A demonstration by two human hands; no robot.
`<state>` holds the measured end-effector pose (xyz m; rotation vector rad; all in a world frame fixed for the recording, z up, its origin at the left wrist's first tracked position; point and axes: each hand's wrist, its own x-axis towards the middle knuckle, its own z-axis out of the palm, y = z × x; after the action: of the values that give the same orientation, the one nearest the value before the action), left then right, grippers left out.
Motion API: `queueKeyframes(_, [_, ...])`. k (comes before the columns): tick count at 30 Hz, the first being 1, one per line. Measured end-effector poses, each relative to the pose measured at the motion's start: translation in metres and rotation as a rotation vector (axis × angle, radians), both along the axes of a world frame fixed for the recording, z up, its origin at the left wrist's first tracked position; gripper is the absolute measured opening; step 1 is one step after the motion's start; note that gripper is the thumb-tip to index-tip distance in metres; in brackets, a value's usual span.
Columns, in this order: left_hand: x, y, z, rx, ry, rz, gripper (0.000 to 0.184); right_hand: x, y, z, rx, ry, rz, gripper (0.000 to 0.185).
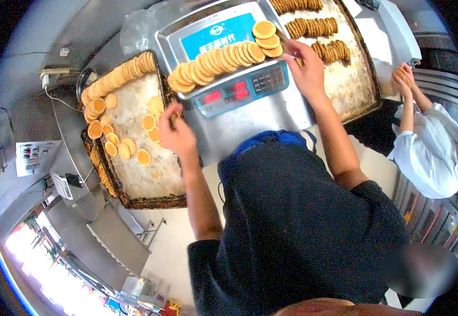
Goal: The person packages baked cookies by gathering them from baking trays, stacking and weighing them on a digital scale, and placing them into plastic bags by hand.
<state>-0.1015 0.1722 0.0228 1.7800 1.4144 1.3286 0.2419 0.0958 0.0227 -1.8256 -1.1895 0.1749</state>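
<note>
Round golden cookies (221,60) lie in a long overlapping row across the pan of a digital scale (242,90), with a few more cookies (265,36) stacked at the row's right end. Beside that end is my right hand (309,68), fingers curved and apart, its fingertips close to the last cookies; contact is hard to make out. Over the right rim of the left baking tray (158,196) hovers my left hand (177,134), its fingers loosely bent and apart. I see no cookie in it. Loose cookies (149,122) are scattered on that tray, near the left hand.
Another row of cookies (118,76) lines the left tray's back. On the right stands a second baking tray (353,95) with several rows of browner cookies (313,26). Farther right, another person (424,137) in a light top holds cookies. A cable (63,102) hangs at left.
</note>
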Motion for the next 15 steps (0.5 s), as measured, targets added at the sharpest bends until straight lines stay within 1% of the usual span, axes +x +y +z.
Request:
queueKeyframes(1, [-0.007,-0.02,-0.013,-0.083,-0.022,0.022,0.035,-0.002,-0.017,-0.001,-0.057,0.085,-0.088,0.031])
queueKeyframes(2, [-0.011,-0.039,-0.022,-0.165,-0.046,0.044,0.033,-0.005,-0.032,-0.006,-0.049,0.142,-0.132,0.026])
queueKeyframes(3, [-0.011,-0.057,-0.027,-0.174,-0.045,0.041,0.033,-0.011,-0.045,-0.014,-0.041,0.198,-0.173,0.022])
queueKeyframes(5, [-0.01,-0.084,-0.035,-0.533,-0.222,0.069,0.03,-0.026,-0.067,-0.027,-0.107,0.33,-0.167,0.018])
queueKeyframes(6, [-0.013,-0.086,-0.04,-0.538,-0.223,0.077,0.03,-0.037,-0.071,-0.027,-0.095,0.352,-0.112,0.017])
queueKeyframes(8, [-0.019,-0.09,-0.052,-0.596,-0.062,-0.086,0.028,-0.055,-0.075,-0.025,-0.166,0.435,-0.033,0.017])
queueKeyframes(9, [-0.018,-0.089,-0.055,-0.593,-0.061,-0.059,0.028,-0.064,-0.072,-0.025,-0.185,0.467,0.017,0.017])
queueKeyframes(10, [-0.016,-0.085,-0.057,-0.516,0.071,-0.145,0.028,-0.073,-0.067,-0.028,-0.163,0.507,0.052,0.016])
queueKeyframes(11, [-0.019,-0.081,-0.056,-0.439,0.214,-0.215,0.028,-0.079,-0.062,-0.023,-0.188,0.494,0.103,0.017])
queueKeyframes(13, [-0.011,-0.074,-0.028,-0.392,0.139,-0.271,0.028,-0.088,-0.049,-0.015,-0.197,0.461,0.198,0.018])
queueKeyframes(15, [-0.015,-0.068,-0.02,-0.274,0.168,-0.282,0.029,-0.095,-0.039,-0.009,-0.105,0.334,0.224,0.015])
